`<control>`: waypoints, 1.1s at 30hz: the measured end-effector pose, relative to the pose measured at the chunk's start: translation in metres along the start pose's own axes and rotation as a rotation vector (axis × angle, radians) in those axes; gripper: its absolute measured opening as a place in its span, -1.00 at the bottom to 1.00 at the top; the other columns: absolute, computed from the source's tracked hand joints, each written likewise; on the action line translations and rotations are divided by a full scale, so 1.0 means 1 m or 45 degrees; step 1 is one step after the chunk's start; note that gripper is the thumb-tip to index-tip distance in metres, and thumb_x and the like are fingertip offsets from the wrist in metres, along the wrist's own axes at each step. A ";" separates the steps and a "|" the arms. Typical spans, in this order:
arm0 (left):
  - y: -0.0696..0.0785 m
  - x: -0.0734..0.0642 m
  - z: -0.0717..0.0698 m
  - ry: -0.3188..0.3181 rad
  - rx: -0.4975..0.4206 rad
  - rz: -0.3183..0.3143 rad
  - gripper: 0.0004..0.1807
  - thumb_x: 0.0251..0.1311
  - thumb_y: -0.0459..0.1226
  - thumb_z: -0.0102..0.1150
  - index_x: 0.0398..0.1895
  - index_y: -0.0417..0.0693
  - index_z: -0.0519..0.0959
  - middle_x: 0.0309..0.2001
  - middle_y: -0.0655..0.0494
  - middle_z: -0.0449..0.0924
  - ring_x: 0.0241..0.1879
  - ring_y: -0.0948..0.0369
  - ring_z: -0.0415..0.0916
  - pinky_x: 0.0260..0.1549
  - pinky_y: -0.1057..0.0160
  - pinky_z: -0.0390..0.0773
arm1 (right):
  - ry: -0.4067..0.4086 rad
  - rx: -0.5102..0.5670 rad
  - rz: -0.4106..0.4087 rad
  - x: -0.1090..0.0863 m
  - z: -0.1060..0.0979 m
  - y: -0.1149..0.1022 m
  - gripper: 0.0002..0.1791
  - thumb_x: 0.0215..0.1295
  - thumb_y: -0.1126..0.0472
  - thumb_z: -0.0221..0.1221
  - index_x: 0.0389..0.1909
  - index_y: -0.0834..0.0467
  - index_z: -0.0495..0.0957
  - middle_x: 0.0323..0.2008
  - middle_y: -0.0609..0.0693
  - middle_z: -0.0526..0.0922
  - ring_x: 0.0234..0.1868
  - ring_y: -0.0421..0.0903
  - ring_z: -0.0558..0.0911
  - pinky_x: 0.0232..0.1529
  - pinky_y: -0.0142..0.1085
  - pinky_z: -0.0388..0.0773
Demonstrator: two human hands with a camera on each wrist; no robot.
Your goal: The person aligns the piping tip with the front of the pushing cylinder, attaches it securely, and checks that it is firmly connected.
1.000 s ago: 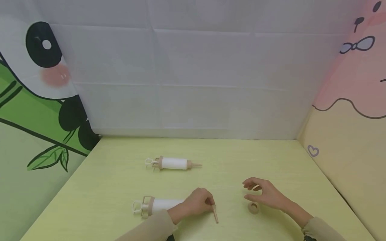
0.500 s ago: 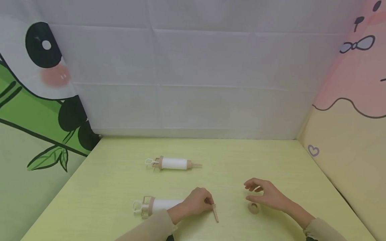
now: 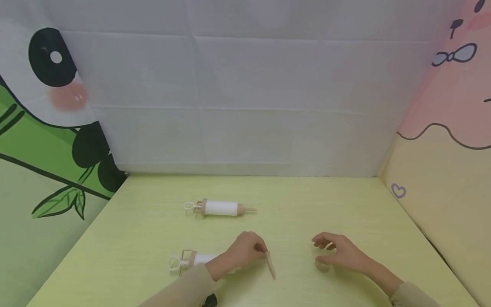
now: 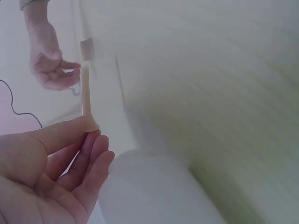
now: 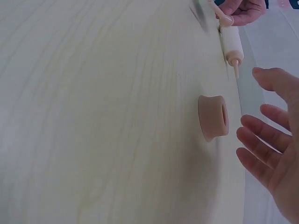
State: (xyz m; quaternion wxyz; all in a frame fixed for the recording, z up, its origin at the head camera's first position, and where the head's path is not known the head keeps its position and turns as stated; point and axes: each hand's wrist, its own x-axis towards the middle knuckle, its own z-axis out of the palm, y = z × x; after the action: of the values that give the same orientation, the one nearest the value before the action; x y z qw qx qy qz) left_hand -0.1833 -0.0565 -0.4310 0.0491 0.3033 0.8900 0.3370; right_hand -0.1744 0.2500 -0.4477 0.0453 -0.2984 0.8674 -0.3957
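Note:
My left hand (image 3: 245, 249) pinches a thin tan nozzle (image 3: 271, 266) by its flared end between thumb and fingers; in the left wrist view the narrow tube (image 4: 86, 93) points away from the fingertips. Under the left forearm lies a large white syringe-like press (image 3: 203, 258) with a tan collar and a white ring handle, its front end partly hidden. My right hand (image 3: 341, 252) hovers beside a tan ring-shaped cap (image 5: 212, 116), fingers loosely bent and apart from it. The cap stands on the table, its hole visible in the right wrist view.
A second syringe-like press (image 3: 221, 208), fitted with a tan tip, lies farther back on the pale yellow table (image 3: 307, 196). A white sheet (image 3: 245, 98) closes off the back, with cartoon-printed panels on both sides.
My left hand has risen slightly away from me and to the left, carrying the nozzle. My right hand has come a little lower, now covering part of the cap.

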 end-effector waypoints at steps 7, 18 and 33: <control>0.001 0.000 -0.019 0.059 -0.057 -0.036 -0.95 -0.03 -0.37 0.29 -0.56 -0.15 0.65 -0.54 0.13 0.61 -0.52 0.35 0.49 -0.49 0.46 0.46 | -0.045 -0.038 0.096 -0.008 0.001 -0.002 -0.57 0.08 0.06 0.27 -0.06 0.18 0.51 -0.20 -0.05 0.59 -0.23 -0.14 0.51 -0.28 -0.32 0.50; 0.004 -0.001 -0.043 0.120 0.035 -0.031 -0.95 0.01 -0.34 0.28 -0.54 -0.12 0.64 -0.52 0.14 0.61 -0.49 0.27 0.52 -0.48 0.39 0.49 | 0.017 -0.197 -0.021 -0.017 0.008 0.008 -0.68 0.04 0.10 0.31 -0.18 0.12 0.55 -0.33 -0.23 0.54 -0.32 -0.33 0.45 -0.41 -0.44 0.44; 0.000 -0.005 -0.046 0.153 -0.021 -0.069 -0.95 0.02 -0.34 0.26 -0.52 -0.14 0.63 -0.51 0.15 0.60 -0.46 0.24 0.53 -0.44 0.39 0.50 | -0.049 -0.221 -0.082 -0.017 0.008 0.012 -0.76 -0.05 0.26 0.34 -0.30 0.10 0.60 -0.35 -0.25 0.50 -0.37 -0.38 0.44 -0.44 -0.46 0.48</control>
State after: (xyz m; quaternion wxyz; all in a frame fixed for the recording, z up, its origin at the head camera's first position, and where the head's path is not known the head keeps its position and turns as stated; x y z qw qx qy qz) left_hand -0.1923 -0.0853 -0.3964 0.0073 0.2581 0.8963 0.3605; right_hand -0.1634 0.2600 -0.4641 0.0231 -0.3365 0.8873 -0.3145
